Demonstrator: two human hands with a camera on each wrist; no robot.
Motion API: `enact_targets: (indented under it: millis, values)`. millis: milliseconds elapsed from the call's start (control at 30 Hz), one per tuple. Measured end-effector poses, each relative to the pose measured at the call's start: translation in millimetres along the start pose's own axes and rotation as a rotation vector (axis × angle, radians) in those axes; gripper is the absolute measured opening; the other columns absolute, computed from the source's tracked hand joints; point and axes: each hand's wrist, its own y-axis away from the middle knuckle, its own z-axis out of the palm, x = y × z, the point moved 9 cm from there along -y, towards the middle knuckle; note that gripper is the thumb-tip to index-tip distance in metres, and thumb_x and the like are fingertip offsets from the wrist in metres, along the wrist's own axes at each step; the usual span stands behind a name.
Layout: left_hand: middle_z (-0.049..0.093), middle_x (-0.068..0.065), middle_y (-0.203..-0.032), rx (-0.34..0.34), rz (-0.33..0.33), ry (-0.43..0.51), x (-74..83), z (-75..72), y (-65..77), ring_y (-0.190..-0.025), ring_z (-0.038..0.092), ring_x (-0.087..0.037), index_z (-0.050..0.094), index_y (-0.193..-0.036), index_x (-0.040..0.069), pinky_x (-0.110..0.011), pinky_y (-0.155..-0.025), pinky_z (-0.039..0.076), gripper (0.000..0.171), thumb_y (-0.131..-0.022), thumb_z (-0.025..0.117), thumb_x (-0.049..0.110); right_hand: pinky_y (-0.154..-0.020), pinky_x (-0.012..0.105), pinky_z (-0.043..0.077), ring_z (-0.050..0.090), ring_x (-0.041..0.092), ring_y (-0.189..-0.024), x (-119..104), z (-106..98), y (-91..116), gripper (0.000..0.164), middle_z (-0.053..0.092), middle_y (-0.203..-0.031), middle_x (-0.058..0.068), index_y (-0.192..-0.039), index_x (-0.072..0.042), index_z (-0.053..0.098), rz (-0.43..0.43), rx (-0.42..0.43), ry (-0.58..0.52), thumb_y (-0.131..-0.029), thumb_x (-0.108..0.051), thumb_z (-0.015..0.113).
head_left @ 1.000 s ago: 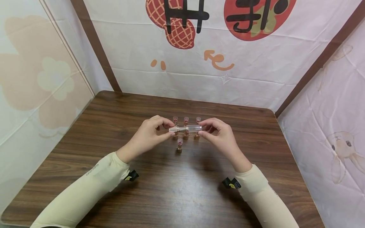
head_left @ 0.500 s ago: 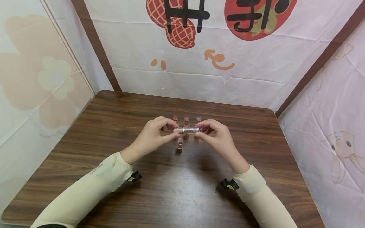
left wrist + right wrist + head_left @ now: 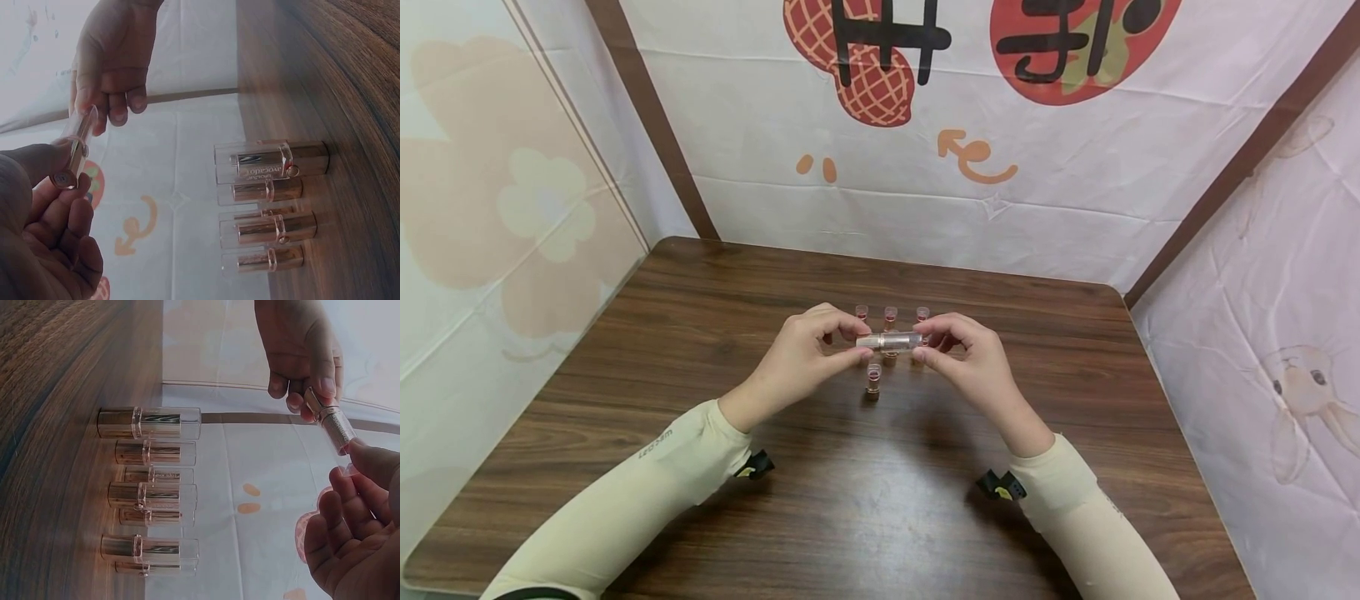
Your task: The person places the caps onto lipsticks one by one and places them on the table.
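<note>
A lipstick with a gold-pink base and a clear cap lies level in the air between both hands. My left hand pinches its base end between thumb and fingers. At the clear cap end, the thumb and fingers of my right hand grip it. The cap sits over the tube, as the lipstick in the right wrist view shows. Several like lipsticks stand upright on the table below, one lipstick nearer to me than the others. Printed lettering marks one lipstick in the left wrist view.
The brown wood-grain table spreads out on all sides of the upright lipsticks. Behind it hangs a white printed cloth. More printed cloth flanks the table.
The clear cap has slid left over the lipstick's tube, so the whole looks shorter. My hands have come slightly closer together. The upright lipsticks have stayed put.
</note>
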Motion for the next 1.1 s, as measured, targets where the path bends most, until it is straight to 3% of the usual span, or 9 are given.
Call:
enact_targets:
  millis: [200,433,767,967,1100]
  values:
    - [0.071,0.002,-0.093,0.012,-0.003,0.010,-0.7,0.9,0.0,-0.085,0.062,-0.014,0.078,-0.100,0.018,-0.027,-0.070,0.044,0.020,-0.083,0.088,0.019,-0.075,0.035,0.055,0.063,0.018,-0.081,-3.8,2.0,-0.5,0.025,0.071,-0.096,0.010,-0.108,-0.015,0.077,-0.019,0.006,0.005,-0.085,-0.015,0.085]
    - [0.069,0.009,-0.094,0.004,-0.030,0.012,-2.3,2.7,-1.2,-0.084,0.059,-0.007,0.077,-0.101,0.021,-0.027,-0.070,0.044,0.018,-0.085,0.086,0.023,-0.075,0.034,0.054,0.061,0.018,-0.081,-10.8,0.0,-3.0,0.026,0.070,-0.096,0.004,-0.108,-0.014,0.076,-0.056,0.016,-0.004,-0.084,-0.013,0.085]
    - [0.068,0.011,-0.097,-0.070,-0.016,-0.012,-6.6,12.6,-1.7,-0.092,0.062,-0.017,0.071,-0.102,0.024,-0.035,-0.077,0.047,0.023,-0.085,0.086,0.024,-0.080,0.033,0.054,0.064,0.016,-0.091,-28.1,-1.0,-10.1,0.025,0.071,-0.106,-0.001,-0.110,-0.012,0.075,-0.156,0.006,-0.001,-0.087,-0.013,0.083]
    - [0.067,0.013,-0.099,-0.089,-0.038,-0.041,-12.6,9.9,1.6,-0.094,0.059,-0.008,0.070,-0.104,0.023,-0.036,-0.080,0.048,0.025,-0.085,0.086,0.025,-0.082,0.034,0.053,0.063,0.015,-0.092,-33.4,-2.7,-12.1,0.024,0.071,-0.106,-0.005,-0.110,-0.012,0.075,-0.198,0.009,0.098,-0.088,-0.015,0.083]
    - [0.067,0.013,-0.102,-0.106,-0.063,-0.059,-16.8,5.9,4.8,-0.096,0.059,-0.009,0.071,-0.106,0.026,-0.036,-0.080,0.048,0.025,-0.086,0.085,0.028,-0.082,0.038,0.053,0.061,0.012,-0.093,-32.6,-2.8,-13.1,0.023,0.071,-0.108,-0.006,-0.109,-0.013,0.075,-0.210,-0.005,0.205,-0.088,-0.016,0.083]
